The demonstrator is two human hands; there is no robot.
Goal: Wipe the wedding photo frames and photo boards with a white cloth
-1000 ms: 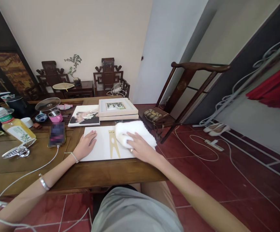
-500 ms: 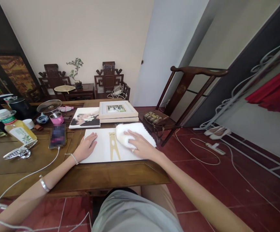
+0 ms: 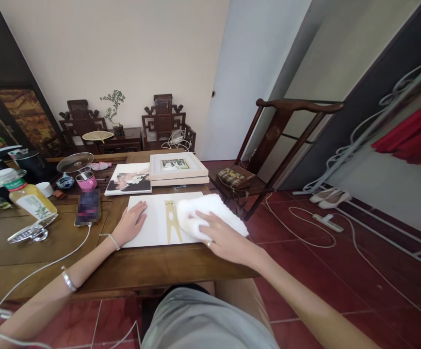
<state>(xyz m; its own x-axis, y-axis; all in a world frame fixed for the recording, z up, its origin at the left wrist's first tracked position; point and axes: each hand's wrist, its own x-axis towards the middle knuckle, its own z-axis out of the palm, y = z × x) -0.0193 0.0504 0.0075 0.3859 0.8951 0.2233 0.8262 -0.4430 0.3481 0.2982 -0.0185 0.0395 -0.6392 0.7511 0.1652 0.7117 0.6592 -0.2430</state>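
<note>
A flat white panel [image 3: 155, 222] lies on the wooden table near its front edge. On its face is a long yellowish animal-like shape [image 3: 169, 209] with two legs. My left hand [image 3: 132, 224] rests flat on the panel's left end, fingers stretched out. With my right hand [image 3: 227, 238] I grip a thick, fluffy white cloth [image 3: 216, 206], pressed over the panel's right part. The cloth hides that end of the panel and hangs past it toward the table's edge.
Behind the panel lie stacked picture frames [image 3: 200, 170] and a photo print [image 3: 137, 184]. To the left are a phone [image 3: 88, 207] on a cable, a hair claw clip [image 3: 32, 231], a bottle [image 3: 32, 196] and a pink cup [image 3: 87, 181]. A wooden chair [image 3: 268, 140] holds a bag [image 3: 235, 177].
My right hand and the cloth have slid to the right and nearer to me over the panel. My left hand stays in place on the panel's left end.
</note>
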